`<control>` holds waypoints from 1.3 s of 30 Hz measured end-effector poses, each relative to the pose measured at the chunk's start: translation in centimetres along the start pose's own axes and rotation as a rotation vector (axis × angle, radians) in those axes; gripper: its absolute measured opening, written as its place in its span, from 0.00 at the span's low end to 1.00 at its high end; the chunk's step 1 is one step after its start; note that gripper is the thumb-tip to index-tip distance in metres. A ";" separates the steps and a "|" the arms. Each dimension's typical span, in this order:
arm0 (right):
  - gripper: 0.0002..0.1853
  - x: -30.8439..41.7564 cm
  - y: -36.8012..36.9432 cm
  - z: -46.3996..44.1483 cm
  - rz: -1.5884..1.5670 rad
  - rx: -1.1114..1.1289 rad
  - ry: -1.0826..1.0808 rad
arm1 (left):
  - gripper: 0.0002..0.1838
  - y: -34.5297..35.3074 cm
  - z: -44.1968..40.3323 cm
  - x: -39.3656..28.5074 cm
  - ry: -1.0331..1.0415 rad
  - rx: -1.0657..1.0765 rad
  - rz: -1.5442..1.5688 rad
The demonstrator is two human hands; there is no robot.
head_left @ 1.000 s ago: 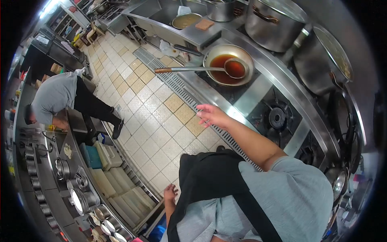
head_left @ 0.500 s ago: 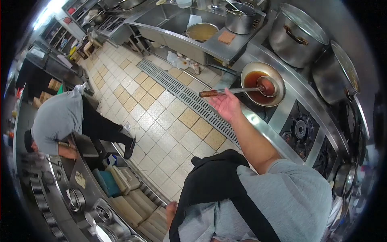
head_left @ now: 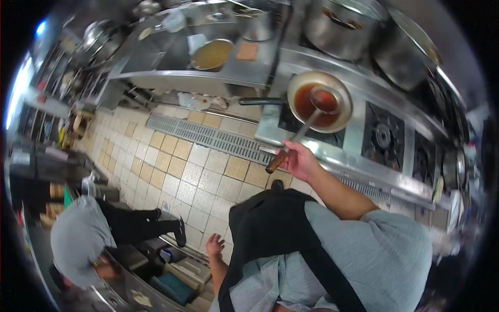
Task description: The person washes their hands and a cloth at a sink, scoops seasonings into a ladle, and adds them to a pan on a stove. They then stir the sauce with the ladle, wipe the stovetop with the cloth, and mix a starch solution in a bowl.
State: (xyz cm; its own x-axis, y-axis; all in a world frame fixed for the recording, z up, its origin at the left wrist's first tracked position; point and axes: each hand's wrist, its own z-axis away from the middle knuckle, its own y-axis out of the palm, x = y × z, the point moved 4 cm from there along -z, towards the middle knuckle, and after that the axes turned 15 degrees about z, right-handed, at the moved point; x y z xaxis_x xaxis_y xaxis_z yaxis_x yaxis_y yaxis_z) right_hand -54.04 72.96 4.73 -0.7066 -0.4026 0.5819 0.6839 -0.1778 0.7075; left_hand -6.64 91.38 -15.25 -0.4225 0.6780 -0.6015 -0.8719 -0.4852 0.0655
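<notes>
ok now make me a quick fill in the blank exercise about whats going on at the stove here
1. The right-hand grip holds a ____ by its brown handle.
2. The left-hand grip holds ____.
3. The black handle of the pan points toward the picture's ____ edge.
4. In the picture, the bare burner next to the pan lies on its ____ side.

Missing words: ladle; nothing; left; right.

Your bare right forearm (head_left: 343,194) angled forward and inward, wrist nearly straight, your right grip (head_left: 300,162) curled closed, your left forearm (head_left: 219,268) low beside your body, its elbow hidden, your left grip (head_left: 214,245) slack, fingers loosely bent and parted
</notes>
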 end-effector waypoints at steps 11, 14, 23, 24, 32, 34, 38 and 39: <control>0.14 3.3 1.9 7.7 0.007 -0.410 -0.189 | 0.19 -5.1 -13.1 -7.0 0.460 0.633 -1.424; 0.17 2.4 0.9 9.9 0.286 -0.706 -0.271 | 0.19 -2.4 -17.6 -13.9 0.380 0.592 -1.112; 0.07 1.0 5.0 10.9 0.572 -1.105 -0.464 | 0.23 9.5 -16.3 -25.8 0.113 0.308 -0.688; 0.07 0.6 5.1 10.9 0.566 -1.112 -0.460 | 0.23 8.8 -16.8 -25.7 0.111 0.309 -0.696; 0.05 -1.2 2.7 9.3 0.347 -1.046 -0.416 | 0.16 0.7 -16.9 -20.4 0.192 0.589 -1.209; 0.05 -0.9 2.6 8.8 0.300 -1.008 -0.417 | 0.15 -2.8 -21.3 -17.3 0.458 0.760 -1.508; 0.08 -0.8 3.2 7.4 -0.305 -0.406 -0.397 | 0.14 -2.7 -24.0 -13.8 0.764 0.931 -1.720; 0.08 -0.5 3.6 7.5 -0.379 -0.284 -0.388 | 0.14 -1.6 -24.1 -13.5 0.871 0.981 -1.710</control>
State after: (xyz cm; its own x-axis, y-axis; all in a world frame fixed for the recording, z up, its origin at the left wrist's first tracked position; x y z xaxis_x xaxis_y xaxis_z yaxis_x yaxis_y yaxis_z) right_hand -52.56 79.30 10.01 -0.8883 0.0827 0.4518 0.3556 -0.4989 0.7904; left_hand 6.43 69.69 -26.38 0.6475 -0.4693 -0.6005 -0.1107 0.7217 -0.6833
